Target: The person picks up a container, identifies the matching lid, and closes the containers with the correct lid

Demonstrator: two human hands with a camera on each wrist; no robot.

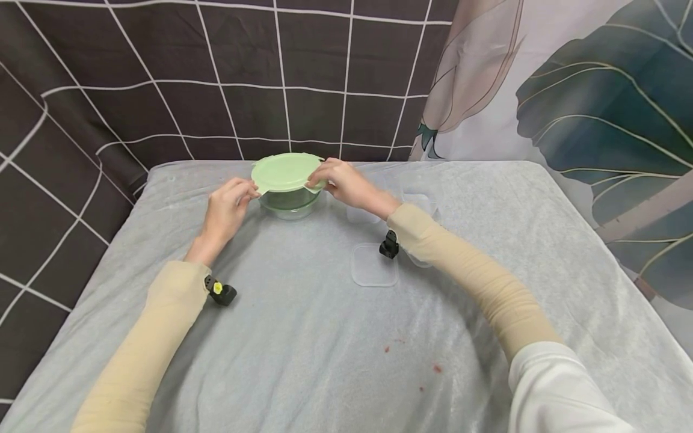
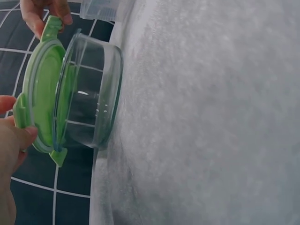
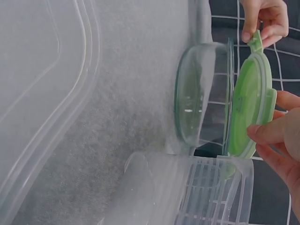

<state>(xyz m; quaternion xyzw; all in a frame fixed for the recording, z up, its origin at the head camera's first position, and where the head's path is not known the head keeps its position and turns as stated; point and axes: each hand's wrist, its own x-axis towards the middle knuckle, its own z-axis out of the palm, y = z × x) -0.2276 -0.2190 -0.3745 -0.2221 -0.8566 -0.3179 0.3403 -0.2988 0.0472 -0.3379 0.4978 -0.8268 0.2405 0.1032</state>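
Now the left hand and right hand are pinching the green lid over the glass bowl, sitting far back on the table; uneven pressing could be shoving the bowl off.

In the head view, we lose the far side of the glass bowl behind the green lid; the right sleeve hides part of a clear plastic piece. Red specks: too small for us to identify. Right wrist view crops clear containers at the bottom.
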